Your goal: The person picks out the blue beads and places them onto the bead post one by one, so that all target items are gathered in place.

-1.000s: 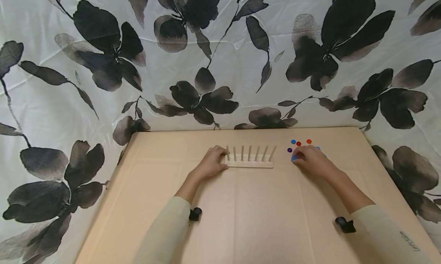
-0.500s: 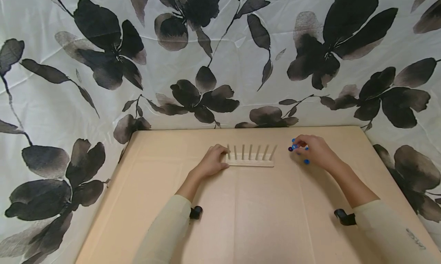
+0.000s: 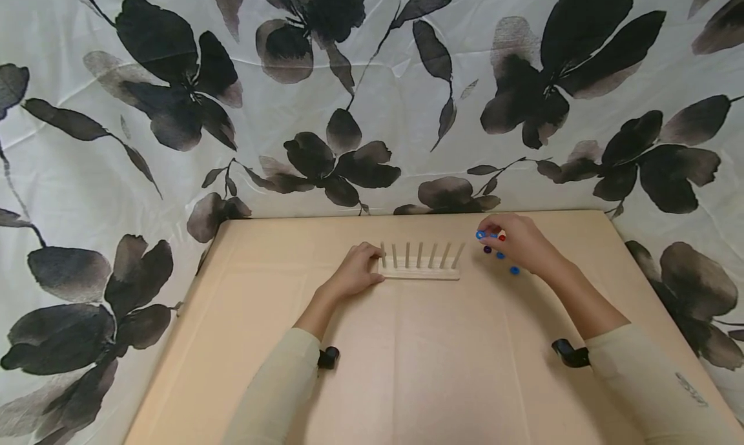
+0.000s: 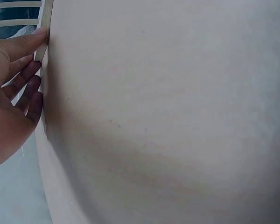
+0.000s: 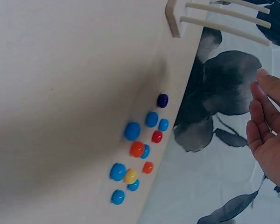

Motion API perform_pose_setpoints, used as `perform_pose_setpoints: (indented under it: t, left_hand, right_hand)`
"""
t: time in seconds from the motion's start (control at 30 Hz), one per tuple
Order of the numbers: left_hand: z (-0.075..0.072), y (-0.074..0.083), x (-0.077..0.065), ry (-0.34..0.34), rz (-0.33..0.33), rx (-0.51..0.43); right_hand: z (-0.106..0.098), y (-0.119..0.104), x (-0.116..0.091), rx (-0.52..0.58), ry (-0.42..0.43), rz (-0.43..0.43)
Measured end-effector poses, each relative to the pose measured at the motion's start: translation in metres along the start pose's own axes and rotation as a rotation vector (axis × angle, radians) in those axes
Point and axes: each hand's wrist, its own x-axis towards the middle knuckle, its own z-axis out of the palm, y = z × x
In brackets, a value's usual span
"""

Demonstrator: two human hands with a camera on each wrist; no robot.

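A pale wooden rack with a row of upright pegs [image 3: 421, 276] stands toward the back of the table. My left hand [image 3: 356, 270] grips its left end, thumb in front; the left wrist view shows the thumb on the wooden base [image 4: 43, 28]. Raised over the loose beads, my right hand [image 3: 520, 241] pinches a blue bead [image 3: 480, 234] between thumb and index finger. In the right wrist view the fingers hide that bead. Below lie a dark purple bead [image 5: 162, 101], several blue beads [image 5: 132, 131], a red bead [image 5: 157, 136], orange beads [image 5: 137, 149] and a yellow bead [image 5: 130, 176].
The light tan tabletop [image 3: 442, 354] ends at a back edge just behind the rack and beads. A white cloth with dark flowers [image 3: 430, 122] hangs behind it. Each sleeve cuff carries a small black camera [image 3: 328, 357].
My right hand has risen from the beads with a blue bead in its fingers and moved back and left toward the rack. The left hand keeps its grip on the rack.
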Motion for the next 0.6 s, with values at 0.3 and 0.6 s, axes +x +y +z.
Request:
perform_pose_setpoints:
  t: [0.3,0.6]
  left_hand:
    - [-0.001,-0.001,0.0,-0.004,0.002,-0.003]
    - [-0.001,0.0,0.0,-0.005,0.006,-0.004]
  right_hand:
    - [0.002,-0.023,0.006,0.025,0.028,-0.068]
    - [0.012,-0.046,0.015,0.039,0.07,-0.184]
